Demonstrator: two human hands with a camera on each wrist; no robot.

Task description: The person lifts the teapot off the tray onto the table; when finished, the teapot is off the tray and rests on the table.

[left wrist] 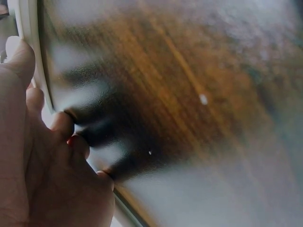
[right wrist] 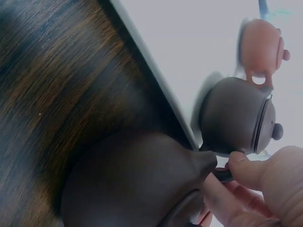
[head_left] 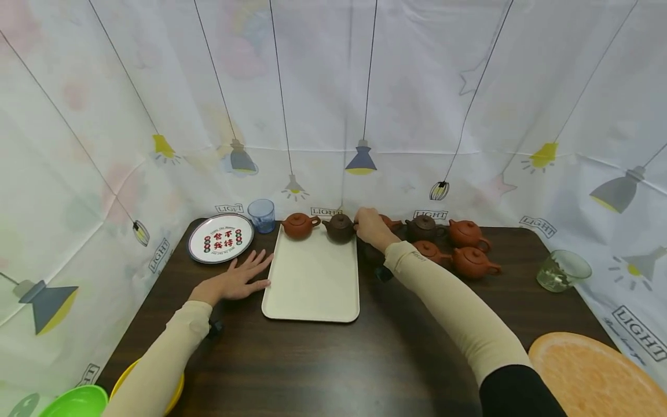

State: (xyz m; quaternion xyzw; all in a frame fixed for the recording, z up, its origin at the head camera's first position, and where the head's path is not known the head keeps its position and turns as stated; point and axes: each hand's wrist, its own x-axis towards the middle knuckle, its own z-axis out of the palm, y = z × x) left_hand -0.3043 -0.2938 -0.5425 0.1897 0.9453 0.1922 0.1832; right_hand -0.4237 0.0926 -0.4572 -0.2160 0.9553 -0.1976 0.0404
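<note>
A cream tray [head_left: 311,284] lies on the dark wooden table [head_left: 312,365]. At its far end stand a reddish teapot [head_left: 299,225] and a dark brown teapot [head_left: 340,227]. My right hand [head_left: 361,223] pinches the dark brown teapot's handle; in the right wrist view its fingers [right wrist: 258,172] grip the handle of that teapot [right wrist: 236,118], with the reddish teapot [right wrist: 261,46] beyond. A second dark teapot [right wrist: 137,184] sits on the table close under the wrist. My left hand [head_left: 255,271] lies flat on the table, fingers [left wrist: 64,124] touching the tray's left rim [left wrist: 34,52].
Several more teapots [head_left: 471,262] cluster right of the tray. A plate with red characters [head_left: 220,238] and a blue cup [head_left: 261,215] stand at the back left, a glass [head_left: 564,270] at the right. An orange mat [head_left: 589,370] and green [head_left: 75,402] and yellow bowls sit near me.
</note>
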